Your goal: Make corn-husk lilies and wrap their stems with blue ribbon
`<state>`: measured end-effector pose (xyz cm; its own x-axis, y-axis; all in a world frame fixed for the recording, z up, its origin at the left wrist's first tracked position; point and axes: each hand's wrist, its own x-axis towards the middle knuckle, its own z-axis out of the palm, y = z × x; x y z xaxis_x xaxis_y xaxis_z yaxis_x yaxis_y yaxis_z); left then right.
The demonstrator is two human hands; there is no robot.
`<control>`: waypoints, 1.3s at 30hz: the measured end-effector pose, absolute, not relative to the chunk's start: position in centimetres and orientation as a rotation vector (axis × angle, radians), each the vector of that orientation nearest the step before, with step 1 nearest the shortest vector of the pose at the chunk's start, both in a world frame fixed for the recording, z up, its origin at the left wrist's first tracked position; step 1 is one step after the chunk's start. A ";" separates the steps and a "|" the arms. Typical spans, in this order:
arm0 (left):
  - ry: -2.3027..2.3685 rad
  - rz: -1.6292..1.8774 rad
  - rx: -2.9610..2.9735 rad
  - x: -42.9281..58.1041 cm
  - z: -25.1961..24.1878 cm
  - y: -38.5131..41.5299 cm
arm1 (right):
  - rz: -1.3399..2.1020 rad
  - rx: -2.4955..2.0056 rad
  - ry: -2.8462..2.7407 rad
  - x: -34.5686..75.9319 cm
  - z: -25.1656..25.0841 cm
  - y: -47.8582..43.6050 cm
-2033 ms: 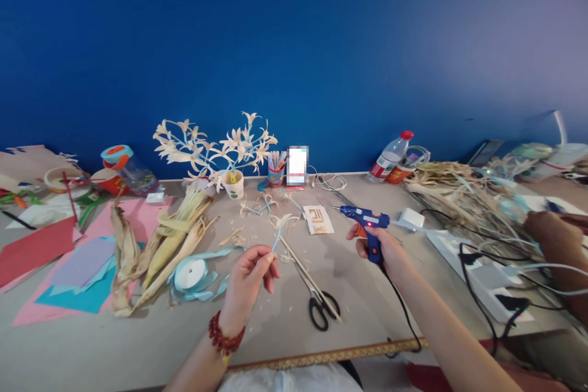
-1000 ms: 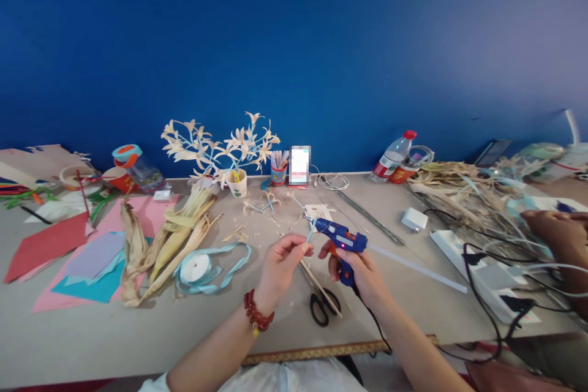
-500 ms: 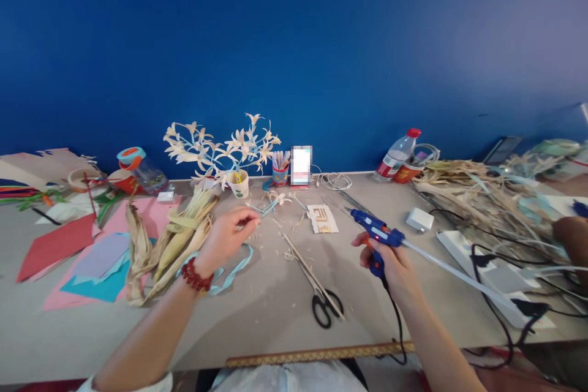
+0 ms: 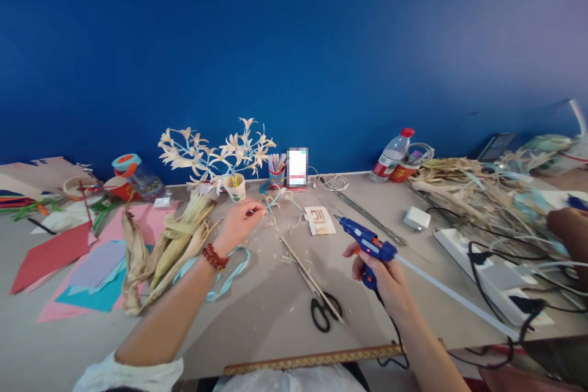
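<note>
My left hand [image 4: 239, 223] is closed in a pinch at the end of a light-blue flower stem [image 4: 274, 201], which reaches out to the right with pale husk petals. A beaded bracelet circles that wrist. My right hand [image 4: 379, 272] grips a blue glue gun [image 4: 365, 239] with its nozzle pointing up and left. From its back sticks a long clear glue stick [image 4: 452, 294]. Between the hands lie black-handled scissors [image 4: 324, 309] and a thin wooden stick [image 4: 305, 266]. A white card with gold marks [image 4: 320, 221] sits beyond the scissors, left of the nozzle.
Behind my left hand, white husk flowers [image 4: 248, 146] stand in a paper cup [image 4: 236, 188]. Corn husks [image 4: 172, 248] and coloured paper [image 4: 92, 300] lie left. A power strip [image 4: 478, 275], cables and dried husks [image 4: 459, 177] crowd the right, where another person's hand [image 4: 567, 229] shows.
My left hand has moved right with the stem. The glue gun in my right hand has shifted slightly left and down, away from the adapter. The whole view has shifted a little.
</note>
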<state>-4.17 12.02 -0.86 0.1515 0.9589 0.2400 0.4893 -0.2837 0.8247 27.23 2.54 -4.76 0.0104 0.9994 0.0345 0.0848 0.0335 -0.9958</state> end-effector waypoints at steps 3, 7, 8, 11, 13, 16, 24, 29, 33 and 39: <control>1.281 1.118 1.443 -3.6 0.2 10.0 | 1.120 -1.154 -1.368 26.0 -4.2 1.6; 1.112 1.211 1.138 -2.0 0.6 7.2 | 1.079 -1.024 -1.562 24.1 -2.9 0.6; 1.079 1.221 1.076 -1.6 0.5 6.6 | 1.056 -1.014 -1.620 23.7 -2.6 0.5; 1.014 1.233 0.946 -0.6 -0.1 5.1 | 0.963 -1.023 -1.760 22.6 -1.9 0.5; 1.005 1.241 0.920 -0.2 -0.5 4.5 | 0.913 -1.047 -1.811 22.2 -1.6 0.6; 1.009 1.275 0.928 0.1 -0.9 4.1 | 0.879 -1.078 -1.828 21.8 -1.6 0.6; 1.067 1.291 1.104 0.2 -0.6 3.7 | 0.613 -1.190 -1.956 21.9 -2.7 0.5; 1.096 1.279 1.143 0.1 -0.4 3.4 | 0.526 -1.179 -1.933 21.7 -3.1 0.5; 1.100 1.277 1.156 0.1 -0.4 3.3 | 0.498 -1.148 -1.946 21.8 -3.1 0.4; 1.116 1.276 1.220 0.1 -0.3 3.2 | 0.522 -1.152 -1.906 21.7 -2.5 0.2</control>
